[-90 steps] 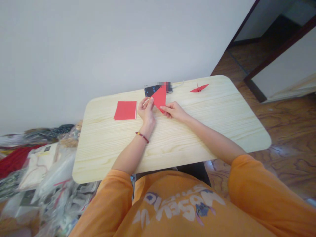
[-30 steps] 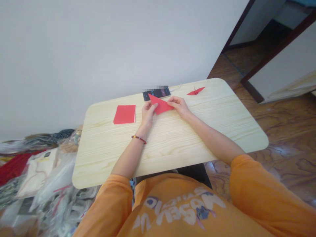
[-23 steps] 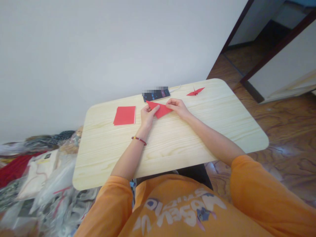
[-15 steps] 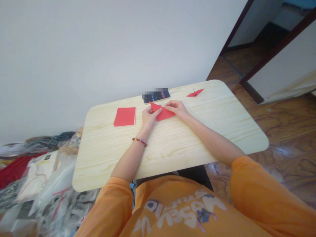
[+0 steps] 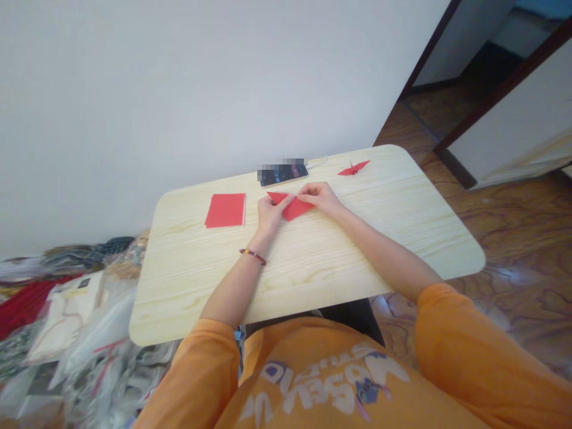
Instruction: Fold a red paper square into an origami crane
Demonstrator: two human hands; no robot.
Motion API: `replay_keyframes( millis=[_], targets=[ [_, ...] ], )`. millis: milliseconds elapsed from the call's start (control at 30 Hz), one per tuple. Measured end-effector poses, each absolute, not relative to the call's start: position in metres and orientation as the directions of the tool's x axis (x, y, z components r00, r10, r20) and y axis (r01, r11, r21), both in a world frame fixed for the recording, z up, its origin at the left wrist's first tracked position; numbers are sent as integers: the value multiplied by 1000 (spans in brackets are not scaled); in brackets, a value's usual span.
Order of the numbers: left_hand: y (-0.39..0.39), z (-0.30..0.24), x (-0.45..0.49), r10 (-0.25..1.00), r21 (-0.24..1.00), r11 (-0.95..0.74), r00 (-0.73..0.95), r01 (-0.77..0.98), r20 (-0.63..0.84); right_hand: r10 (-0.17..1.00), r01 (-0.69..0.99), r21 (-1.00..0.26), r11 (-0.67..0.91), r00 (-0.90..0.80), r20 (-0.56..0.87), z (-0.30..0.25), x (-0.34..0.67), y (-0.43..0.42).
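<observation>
A folded sheet of red origami paper is held between my two hands, just above or on the middle of the table. My left hand grips its left part, thumb on top and fingers behind. At the paper's upper right edge, my right hand pinches it between thumb and fingers. One pointed corner of the paper sticks out to the left over my left hand. The undersides of the paper and some fingertips are hidden.
A stack of red square paper lies left of my hands. Behind them is a phone with a white cable. A folded red paper crane sits at the table's back right. Bagged clothes are piled at the left.
The raised left flap of the red paper has come down lower and flatter, with its tip now further left. Both hands stay almost in place on the paper.
</observation>
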State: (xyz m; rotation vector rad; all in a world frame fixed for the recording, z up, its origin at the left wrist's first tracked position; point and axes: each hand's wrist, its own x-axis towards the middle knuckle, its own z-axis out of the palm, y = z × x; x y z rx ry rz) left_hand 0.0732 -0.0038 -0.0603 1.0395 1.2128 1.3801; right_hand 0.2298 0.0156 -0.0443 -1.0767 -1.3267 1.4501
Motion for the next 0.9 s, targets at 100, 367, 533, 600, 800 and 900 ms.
replay_keyframes(
  millis=[100, 367, 533, 600, 800, 900],
  targets=[
    [-4, -59, 73, 984, 983, -9, -177, -184, -24, 974, -34, -999, -35, -225, -26, -43, 233, 18],
    [3, -63, 69, 962, 945, -7, -259, -327, -83, 989, -47, -997, -53, -141, -46, -47, 245, 24],
    [6, -64, 65, 950, 944, -25, -302, -328, -80, 993, -93, -992, -89, -84, -81, -49, 250, 30],
    [6, -64, 63, 932, 945, -48, -355, -324, -74, 994, -122, -987, -106, -29, -103, -49, 251, 31],
    [4, -60, 66, 910, 950, -96, -413, -298, -38, 985, -309, -938, -158, -111, -129, -50, 239, 26],
    [2, -59, 71, 917, 955, -98, -398, -280, -22, 976, -340, -926, -166, -193, -104, -51, 227, 21]
  ],
)
